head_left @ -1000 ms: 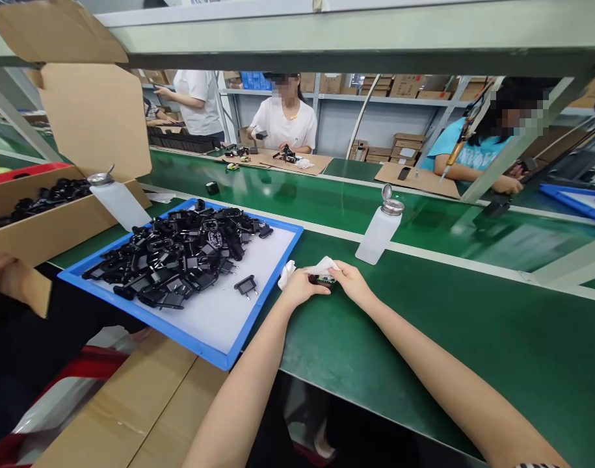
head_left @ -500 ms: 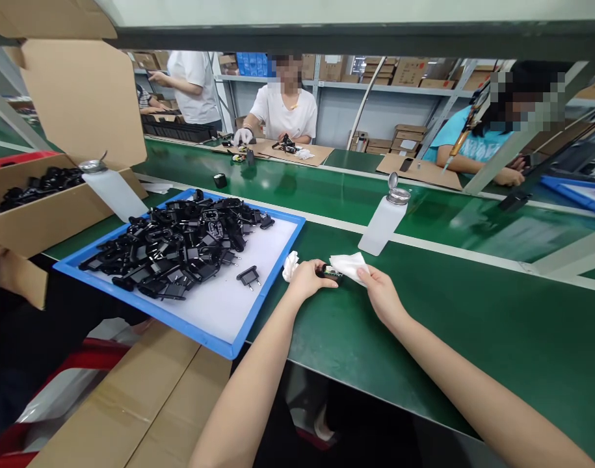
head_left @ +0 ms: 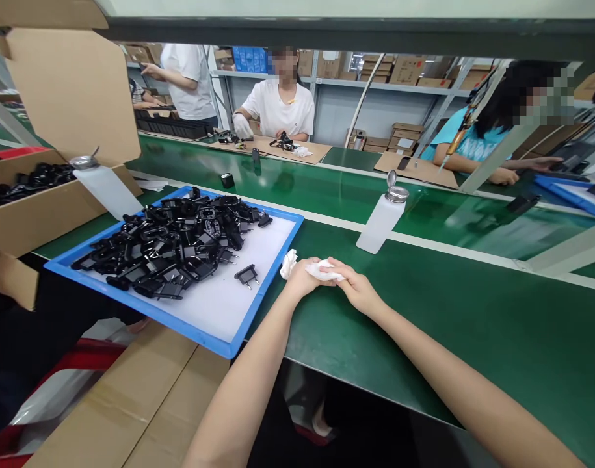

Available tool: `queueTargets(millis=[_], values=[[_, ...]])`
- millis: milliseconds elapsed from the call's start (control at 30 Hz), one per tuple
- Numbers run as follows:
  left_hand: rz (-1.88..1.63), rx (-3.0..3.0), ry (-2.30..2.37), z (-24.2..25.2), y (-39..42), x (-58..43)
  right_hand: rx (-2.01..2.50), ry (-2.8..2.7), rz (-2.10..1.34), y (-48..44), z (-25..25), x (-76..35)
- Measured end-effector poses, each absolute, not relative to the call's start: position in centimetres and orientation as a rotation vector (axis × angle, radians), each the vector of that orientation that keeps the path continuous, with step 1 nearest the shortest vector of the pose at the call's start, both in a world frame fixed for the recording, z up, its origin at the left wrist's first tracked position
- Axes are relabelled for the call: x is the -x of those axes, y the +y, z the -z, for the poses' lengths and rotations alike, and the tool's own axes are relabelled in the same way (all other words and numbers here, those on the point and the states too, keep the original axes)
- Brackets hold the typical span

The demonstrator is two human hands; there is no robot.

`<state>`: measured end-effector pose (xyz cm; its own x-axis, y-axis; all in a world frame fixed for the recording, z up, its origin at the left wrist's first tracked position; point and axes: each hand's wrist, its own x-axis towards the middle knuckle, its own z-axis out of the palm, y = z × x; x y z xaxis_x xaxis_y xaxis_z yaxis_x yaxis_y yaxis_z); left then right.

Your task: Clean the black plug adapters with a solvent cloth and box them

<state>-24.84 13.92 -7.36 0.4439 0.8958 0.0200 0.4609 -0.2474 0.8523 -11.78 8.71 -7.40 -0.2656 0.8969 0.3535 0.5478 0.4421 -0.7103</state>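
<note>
My left hand (head_left: 303, 279) is closed around a small black housing with a green circuit board, which showed half a second ago; the cloth and fingers hide it now. My right hand (head_left: 359, 291) pinches a white wiping cloth (head_left: 321, 269) and presses it onto that piece, so both hands meet over the green bench (head_left: 424, 312). A crumpled white tissue (head_left: 288, 264) lies just left of my left hand. Beside it, a blue-rimmed tray (head_left: 222, 315) holds a heap of black plug parts (head_left: 180, 240). One two-pin plug part (head_left: 247, 276) lies apart from the heap.
A white dispenser bottle (head_left: 381, 224) with its lid raised stands behind my hands. Another bottle (head_left: 106, 188) stands beyond the tray, near an open cardboard box (head_left: 43, 214) of black parts. Across the green conveyor (head_left: 297, 179), co-workers sit and stand. A metal beam (head_left: 326, 32) crosses overhead.
My right hand has moved left and brought the cloth down over the black piece in my left hand, covering the circuit board. The hands now touch.
</note>
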Motion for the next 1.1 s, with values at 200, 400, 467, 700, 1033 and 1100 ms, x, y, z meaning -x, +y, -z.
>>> queueTargets(millis=[200,400,467,700,1033,1100], values=[[-0.662,-1.919,1.158,7.2,13.7,24.9,1.171,-2.223,-0.285,8.5,7.4,9.1],[-0.66,-1.909,1.18,7.7,13.8,24.6,1.285,-1.894,-0.499,8.8,7.4,9.3],[-0.663,-1.9,1.192,7.9,13.8,24.6,1.333,-1.617,-0.666,9.3,6.9,10.1],[-0.672,-1.904,1.176,8.2,13.9,24.6,1.506,-1.777,-0.145,10.2,4.7,10.9],[-0.759,-1.961,1.36,8.6,12.9,23.6,1.353,-2.117,0.299,7.3,8.7,14.1],[-0.777,-1.95,1.42,8.7,12.7,23.5,1.337,-2.072,0.129,7.4,8.2,15.1]])
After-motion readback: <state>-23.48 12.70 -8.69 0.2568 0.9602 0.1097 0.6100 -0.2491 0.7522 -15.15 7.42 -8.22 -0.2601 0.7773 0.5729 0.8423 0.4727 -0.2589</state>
